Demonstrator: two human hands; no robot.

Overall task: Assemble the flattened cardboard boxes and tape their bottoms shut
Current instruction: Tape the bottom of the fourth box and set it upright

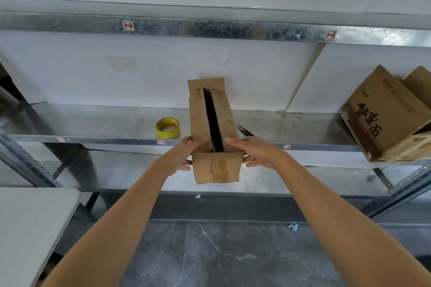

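Cardboard box (pixel 201 121), flaps gaping: left hand (pixel 184 155) and right hand (pixel 256 152) clasp near corners; squeeze seam closed, yellow tape roll (pixel 166 134) at nine o'clock.

one view only: wide-angle camera on the head. faces forward, tilted slightly down, square to a metal shelf (pixel 93 121) against a white wall (pixel 140 65). near: arms enter from below; left hand (pixel 182 157) and right hand (pixel 256 152) grip a box (pixel 217 170) at frame centre. floor (pixel 233 258) fills the bottom edge.
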